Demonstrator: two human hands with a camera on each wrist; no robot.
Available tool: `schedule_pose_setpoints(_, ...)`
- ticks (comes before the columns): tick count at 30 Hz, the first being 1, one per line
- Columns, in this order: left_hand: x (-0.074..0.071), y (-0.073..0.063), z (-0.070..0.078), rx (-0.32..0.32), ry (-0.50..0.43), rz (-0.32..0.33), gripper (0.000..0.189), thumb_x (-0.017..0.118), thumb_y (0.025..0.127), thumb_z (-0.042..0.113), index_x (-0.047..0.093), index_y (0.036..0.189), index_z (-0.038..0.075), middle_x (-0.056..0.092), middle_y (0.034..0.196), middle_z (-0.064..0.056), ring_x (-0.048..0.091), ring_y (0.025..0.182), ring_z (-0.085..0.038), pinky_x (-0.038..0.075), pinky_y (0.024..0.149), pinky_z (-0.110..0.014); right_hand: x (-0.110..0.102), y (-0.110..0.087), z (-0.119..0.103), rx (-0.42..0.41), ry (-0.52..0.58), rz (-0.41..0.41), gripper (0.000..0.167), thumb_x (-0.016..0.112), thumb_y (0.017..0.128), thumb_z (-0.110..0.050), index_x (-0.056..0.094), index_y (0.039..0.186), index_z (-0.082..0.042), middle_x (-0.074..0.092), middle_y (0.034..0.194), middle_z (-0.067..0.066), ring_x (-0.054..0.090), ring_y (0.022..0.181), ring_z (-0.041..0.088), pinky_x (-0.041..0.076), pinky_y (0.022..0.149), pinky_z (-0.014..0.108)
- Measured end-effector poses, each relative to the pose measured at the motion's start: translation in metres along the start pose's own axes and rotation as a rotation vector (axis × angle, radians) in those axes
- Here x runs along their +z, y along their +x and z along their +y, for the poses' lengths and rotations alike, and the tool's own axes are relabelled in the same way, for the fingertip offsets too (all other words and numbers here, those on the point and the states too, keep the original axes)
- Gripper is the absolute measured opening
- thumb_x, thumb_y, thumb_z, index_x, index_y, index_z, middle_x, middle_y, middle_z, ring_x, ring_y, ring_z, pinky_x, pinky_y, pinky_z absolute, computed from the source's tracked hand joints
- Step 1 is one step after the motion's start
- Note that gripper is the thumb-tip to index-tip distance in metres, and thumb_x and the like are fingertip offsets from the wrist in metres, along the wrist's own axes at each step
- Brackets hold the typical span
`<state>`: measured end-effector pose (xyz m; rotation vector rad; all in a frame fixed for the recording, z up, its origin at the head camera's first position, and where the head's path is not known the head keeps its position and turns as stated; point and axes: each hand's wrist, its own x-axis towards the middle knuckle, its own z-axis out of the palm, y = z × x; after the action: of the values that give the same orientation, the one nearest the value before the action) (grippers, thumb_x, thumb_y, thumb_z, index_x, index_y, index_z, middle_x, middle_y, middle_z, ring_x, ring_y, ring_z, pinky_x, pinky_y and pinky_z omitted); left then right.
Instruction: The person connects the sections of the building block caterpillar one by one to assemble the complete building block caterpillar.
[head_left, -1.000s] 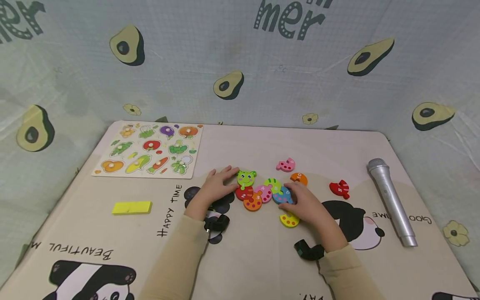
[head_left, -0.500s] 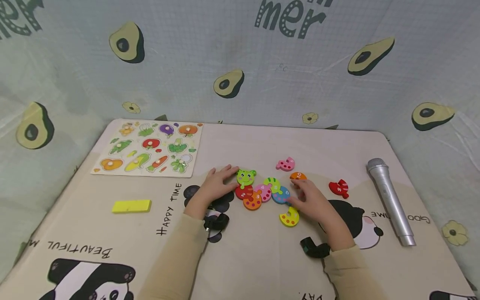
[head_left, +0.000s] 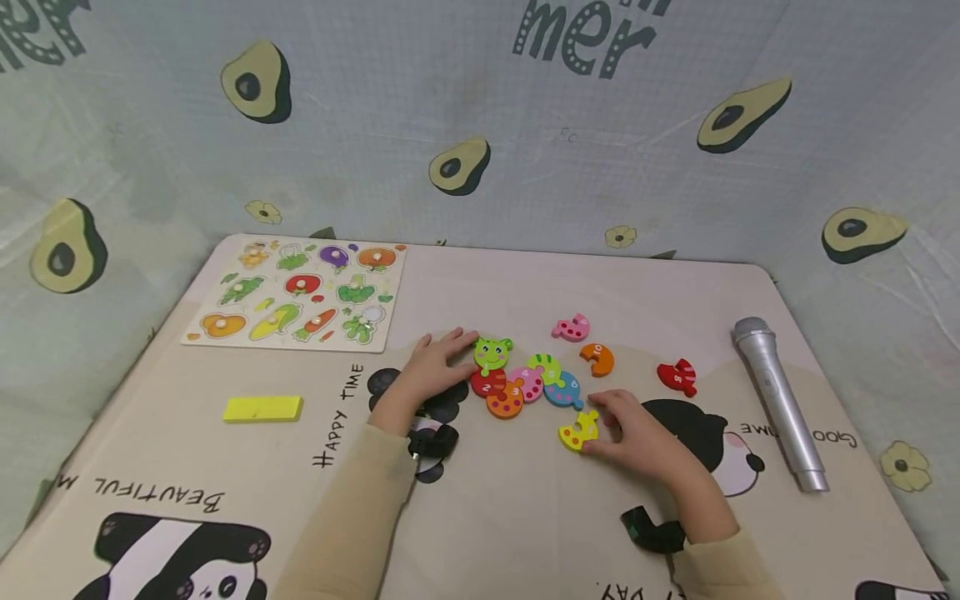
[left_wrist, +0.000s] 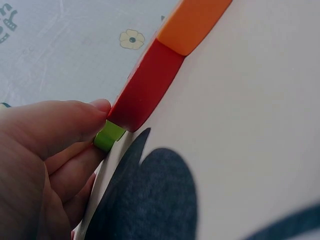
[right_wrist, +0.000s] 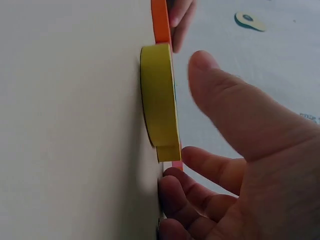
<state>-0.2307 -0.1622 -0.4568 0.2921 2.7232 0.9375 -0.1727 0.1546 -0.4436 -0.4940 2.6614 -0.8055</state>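
My left hand (head_left: 433,372) rests beside a row of joined caterpillar puzzle pieces. Its fingers touch the green caterpillar head (head_left: 491,355), and the thumb lies against the red piece (head_left: 488,383). From there the row runs through an orange piece (head_left: 505,402), a pink piece (head_left: 529,384) and a light green piece (head_left: 545,367) to a blue piece (head_left: 564,390). My right hand (head_left: 637,433) is at the loose yellow piece (head_left: 577,432), thumb and fingers spread about its right side. In the right wrist view the thumb stands apart from that yellow piece (right_wrist: 160,97).
Loose pieces lie around: pink (head_left: 572,328), orange (head_left: 597,359) and red (head_left: 678,377). A silver microphone (head_left: 780,404) lies at the right. Left are a vegetable puzzle board (head_left: 281,343) and a yellow block (head_left: 262,409). Patterned cloth (head_left: 360,108) stands behind the table.
My right hand has drawn off the blue piece, moving right and toward the front to the yellow piece. The loose orange piece is now uncovered. My left hand stays in place.
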Motion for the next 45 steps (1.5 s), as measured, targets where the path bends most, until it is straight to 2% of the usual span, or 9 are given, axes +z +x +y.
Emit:
schedule_pose_setpoints(6,0.000,0.000,0.000,0.002,0.006,0.001,0.058,0.054,0.086,0.038,0.039,0.139,0.021,0.034,0.146,-0.005,0.026,0.138,-0.019,0.001,0.115,-0.046,0.004,-0.002,-0.001,-0.022,-0.015,0.025,0.067,0.074,0.070,-0.041,0.049,0.122,-0.008,0.049,0.116,0.008,0.048,0.095,0.016,0.051,0.083,0.035)
schedule_pose_setpoints(13,0.001,0.000,0.001,0.010,0.012,0.010,0.058,0.055,0.085,0.037,0.039,0.139,0.020,0.034,0.146,-0.006,0.027,0.137,-0.020,0.002,0.115,-0.047,0.007,-0.001,-0.001,-0.031,-0.025,0.032,0.062,0.077,0.067,-0.041,0.052,0.114,-0.009,0.049,0.117,0.008,0.048,0.098,0.017,0.050,0.086,0.037)
schedule_pose_setpoints(19,0.001,0.000,0.000,0.010,0.009,0.020,0.058,0.055,0.085,0.037,0.040,0.139,0.020,0.035,0.146,-0.006,0.027,0.137,-0.020,0.002,0.115,-0.046,0.009,0.002,0.000,-0.051,-0.038,0.025,0.053,0.076,0.070,-0.034,0.051,0.110,-0.009,0.050,0.116,0.008,0.049,0.100,0.018,0.049,0.089,0.039)
schedule_pose_setpoints(25,0.002,0.001,0.000,0.010,0.007,0.021,0.058,0.055,0.085,0.038,0.040,0.138,0.021,0.035,0.146,-0.005,0.027,0.137,-0.019,0.002,0.115,-0.046,0.007,0.000,0.000,-0.017,0.008,-0.009,0.053,0.074,0.068,-0.020,0.049,0.113,-0.009,0.045,0.120,0.007,0.047,0.105,0.019,0.048,0.092,0.042)
schedule_pose_setpoints(32,0.003,0.000,-0.001,0.007,0.001,0.023,0.058,0.055,0.085,0.038,0.040,0.138,0.021,0.035,0.145,-0.005,0.027,0.137,-0.019,0.001,0.115,-0.045,0.010,0.000,0.002,-0.041,-0.026,0.026,0.058,0.077,0.068,-0.031,0.051,0.115,-0.009,0.042,0.125,0.011,0.048,0.107,0.023,0.047,0.092,0.043)
schedule_pose_setpoints(38,0.003,0.000,0.000,0.015,0.001,0.020,0.058,0.055,0.085,0.038,0.040,0.138,0.021,0.035,0.146,-0.005,0.027,0.137,-0.020,0.002,0.115,-0.046,0.002,-0.002,0.004,-0.023,0.000,0.030,0.055,0.076,0.070,-0.029,0.051,0.115,-0.010,0.046,0.122,0.009,0.049,0.104,0.020,0.049,0.089,0.041)
schedule_pose_setpoints(42,0.003,0.000,-0.001,0.017,0.004,0.017,0.058,0.055,0.086,0.038,0.040,0.139,0.021,0.035,0.146,-0.005,0.027,0.137,-0.020,0.002,0.115,-0.046,-0.003,-0.002,0.007,-0.004,0.041,0.053,0.057,0.074,0.072,-0.027,0.049,0.121,-0.009,0.043,0.127,0.011,0.048,0.108,0.024,0.048,0.091,0.044)
schedule_pose_setpoints(45,0.003,0.000,-0.002,0.021,0.002,0.015,0.058,0.054,0.086,0.038,0.040,0.139,0.021,0.035,0.146,-0.005,0.027,0.137,-0.020,0.002,0.115,-0.046,-0.001,0.002,0.008,-0.026,0.054,0.077,0.058,0.073,0.075,-0.025,0.048,0.125,-0.007,0.039,0.131,0.013,0.046,0.113,0.028,0.046,0.093,0.046)
